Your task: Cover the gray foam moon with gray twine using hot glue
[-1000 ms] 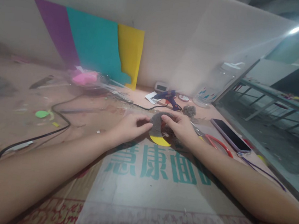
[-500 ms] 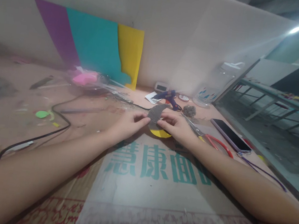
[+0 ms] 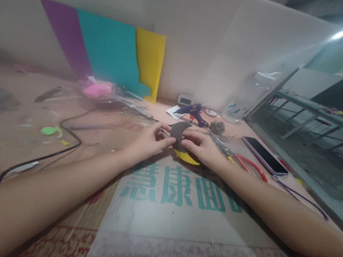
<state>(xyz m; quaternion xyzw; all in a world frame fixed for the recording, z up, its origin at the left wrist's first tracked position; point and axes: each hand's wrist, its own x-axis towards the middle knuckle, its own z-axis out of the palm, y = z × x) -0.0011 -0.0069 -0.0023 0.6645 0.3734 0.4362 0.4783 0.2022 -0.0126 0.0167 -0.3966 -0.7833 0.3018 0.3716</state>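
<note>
A dark grey crescent-shaped piece point(image 3: 179, 136) is held between my two hands over the middle of the work surface. My left hand point(image 3: 154, 139) pinches its left edge between thumb and fingers. On the other side, my right hand point(image 3: 202, 146) grips its right edge, thumb in front. Just below the grey piece shows a yellow curved piece point(image 3: 186, 157), partly covered by it and by my right hand; whether the two are joined I cannot tell. Beneath my hands lies a whitish printed sheet point(image 3: 173, 223) with green characters.
Behind my hands are a blue glue gun point(image 3: 192, 112), a small white timer point(image 3: 185, 100) and a grey fuzzy clump point(image 3: 217, 127). Red-handled scissors point(image 3: 249, 164) and a phone point(image 3: 264, 155) lie right. A clear bottle point(image 3: 244, 97) stands behind. A black cable point(image 3: 47, 155) curves left.
The grey piece has tilted in my fingers, so its pointed upper end now looks rounder and turned away. The yellow piece has shifted slightly down and right. Both hands keep their hold.
</note>
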